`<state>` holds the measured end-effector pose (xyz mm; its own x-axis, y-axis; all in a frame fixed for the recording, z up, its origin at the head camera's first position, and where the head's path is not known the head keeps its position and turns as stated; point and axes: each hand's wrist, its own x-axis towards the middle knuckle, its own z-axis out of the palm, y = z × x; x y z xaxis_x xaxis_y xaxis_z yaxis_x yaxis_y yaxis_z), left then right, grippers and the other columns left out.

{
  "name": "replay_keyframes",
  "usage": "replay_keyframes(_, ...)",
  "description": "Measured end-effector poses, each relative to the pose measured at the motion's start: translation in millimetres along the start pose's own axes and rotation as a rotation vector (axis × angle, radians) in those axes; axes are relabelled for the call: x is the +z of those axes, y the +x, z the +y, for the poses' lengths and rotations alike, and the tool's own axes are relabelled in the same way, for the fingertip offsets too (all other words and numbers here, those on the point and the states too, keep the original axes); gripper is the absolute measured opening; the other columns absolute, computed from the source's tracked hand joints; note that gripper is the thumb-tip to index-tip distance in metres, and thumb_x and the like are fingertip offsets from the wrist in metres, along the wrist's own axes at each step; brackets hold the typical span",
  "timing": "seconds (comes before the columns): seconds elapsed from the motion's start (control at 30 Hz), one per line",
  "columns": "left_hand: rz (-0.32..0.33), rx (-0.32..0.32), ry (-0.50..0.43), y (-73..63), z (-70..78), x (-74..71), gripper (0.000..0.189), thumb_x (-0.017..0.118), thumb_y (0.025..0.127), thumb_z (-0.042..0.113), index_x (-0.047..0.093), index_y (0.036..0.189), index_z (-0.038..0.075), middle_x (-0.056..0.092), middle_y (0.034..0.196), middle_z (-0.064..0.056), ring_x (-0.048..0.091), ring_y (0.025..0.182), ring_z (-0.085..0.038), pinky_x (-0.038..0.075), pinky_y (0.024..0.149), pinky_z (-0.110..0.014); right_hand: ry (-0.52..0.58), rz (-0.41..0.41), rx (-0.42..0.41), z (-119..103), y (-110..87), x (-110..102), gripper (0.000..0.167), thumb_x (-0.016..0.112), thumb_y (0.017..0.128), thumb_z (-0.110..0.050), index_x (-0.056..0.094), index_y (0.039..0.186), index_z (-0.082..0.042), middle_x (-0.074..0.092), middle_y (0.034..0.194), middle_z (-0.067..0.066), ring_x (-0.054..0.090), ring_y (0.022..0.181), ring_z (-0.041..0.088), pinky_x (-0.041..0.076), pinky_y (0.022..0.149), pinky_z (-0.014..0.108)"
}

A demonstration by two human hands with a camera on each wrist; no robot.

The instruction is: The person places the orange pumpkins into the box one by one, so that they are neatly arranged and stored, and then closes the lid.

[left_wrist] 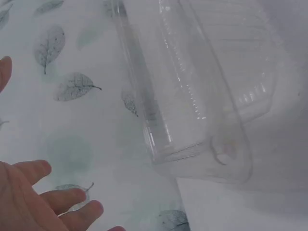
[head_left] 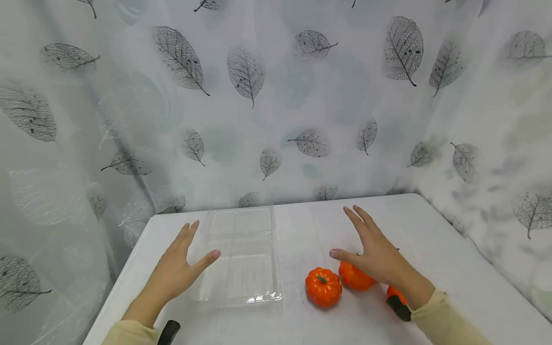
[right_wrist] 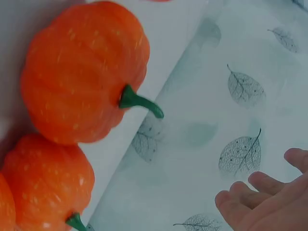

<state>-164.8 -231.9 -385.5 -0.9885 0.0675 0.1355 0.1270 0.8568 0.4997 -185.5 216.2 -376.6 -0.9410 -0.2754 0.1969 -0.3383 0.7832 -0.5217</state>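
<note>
My left hand [head_left: 172,273] hovers over the left of the white table, fingers extended and thumb spread, holding nothing. Just right of it lies a clear plastic clamshell box [head_left: 247,275], opened flat; the left wrist view shows its ribbed, transparent wall [left_wrist: 180,91]. My right hand [head_left: 381,256] is likewise spread and holds nothing, above several orange toy pumpkins. One pumpkin [head_left: 323,287] sits fully in sight, another pumpkin [head_left: 355,278] is partly behind the hand, and a third [head_left: 394,293] is mostly covered by the wrist. The right wrist view shows a large pumpkin [right_wrist: 86,72] with a green stem.
A leaf-printed curtain [head_left: 246,120] hangs behind and along both sides of the white table [head_left: 302,230]. Dark straps [head_left: 398,309] sit at both wrists, below beige sleeves [head_left: 448,318].
</note>
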Motion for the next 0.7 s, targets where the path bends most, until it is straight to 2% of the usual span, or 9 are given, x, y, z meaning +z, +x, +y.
replay_keyframes(0.1, -0.013, -0.043, -0.089, -5.1, -6.1, 2.0, 0.103, 0.058, 0.090, 0.071, 0.006, 0.165, 0.022, 0.009, 0.168, -0.020, 0.019, 0.147, -0.051, 0.024, 0.108, -0.076, 0.092, -0.012, 0.001, -3.3, -1.3, 3.3, 0.106, 0.070, 0.084, -0.068, 0.009, 0.163, -0.035, 0.005, 0.169, 0.003, 0.024, 0.148, 0.044, 0.031, 0.104, 0.076)
replay_keyframes(0.2, -0.025, -0.086, -0.169, -9.8, -12.5, 6.2, 0.107, 0.063, 0.088, 0.070, 0.001, 0.164, 0.025, 0.008, 0.169, -0.015, 0.015, 0.150, -0.048, 0.022, 0.109, -0.075, 0.157, -0.020, 0.015, -4.2, -2.4, 7.4, 0.109, 0.075, 0.081, -0.065, 0.007, 0.162, -0.037, 0.006, 0.169, 0.003, 0.021, 0.149, 0.042, 0.029, 0.106, 0.076)
replay_keyframes(0.33, -0.054, -0.144, -0.251, -18.0, -19.7, 14.4, 0.117, 0.071, 0.084, 0.067, -0.004, 0.164, 0.026, 0.005, 0.169, -0.013, 0.011, 0.151, -0.045, 0.020, 0.111, -0.074, 0.245, -0.027, 0.045, -6.3, -4.0, 13.2, 0.114, 0.082, 0.077, -0.059, 0.010, 0.162, -0.034, 0.014, 0.166, 0.008, 0.028, 0.144, 0.045, 0.036, 0.103, 0.074)
replay_keyframes(0.47, -0.084, -0.208, -0.311, -27.6, -26.6, 22.3, 0.125, 0.079, 0.079, 0.061, -0.007, 0.163, 0.026, 0.003, 0.169, -0.013, 0.009, 0.152, -0.044, 0.019, 0.113, -0.072, 0.358, -0.037, 0.057, -11.1, -6.4, 20.0, 0.116, 0.087, 0.076, -0.050, 0.013, 0.163, -0.031, 0.018, 0.165, 0.009, 0.032, 0.142, 0.046, 0.040, 0.105, 0.067)
replay_keyframes(0.57, -0.097, -0.250, -0.333, -33.8, -31.7, 27.3, 0.126, 0.081, 0.079, 0.058, -0.008, 0.163, 0.026, 0.003, 0.169, -0.016, 0.010, 0.151, -0.045, 0.021, 0.112, -0.072, 0.430, -0.043, 0.027, -14.4, -8.4, 26.2, 0.115, 0.089, 0.077, -0.040, 0.014, 0.163, -0.026, 0.018, 0.166, 0.009, 0.031, 0.144, 0.043, 0.037, 0.109, 0.063)
replay_keyframes(0.7, -0.102, -0.289, -0.359, -41.1, -35.8, 31.7, 0.123, 0.080, 0.082, 0.056, -0.006, 0.163, 0.025, 0.006, 0.168, -0.021, 0.021, 0.145, -0.055, 0.030, 0.108, -0.072, 0.490, -0.066, 0.005, -16.9, -10.8, 35.5, 0.112, 0.090, 0.078, -0.031, 0.018, 0.162, -0.020, 0.021, 0.165, 0.009, 0.031, 0.146, 0.041, 0.035, 0.111, 0.061)
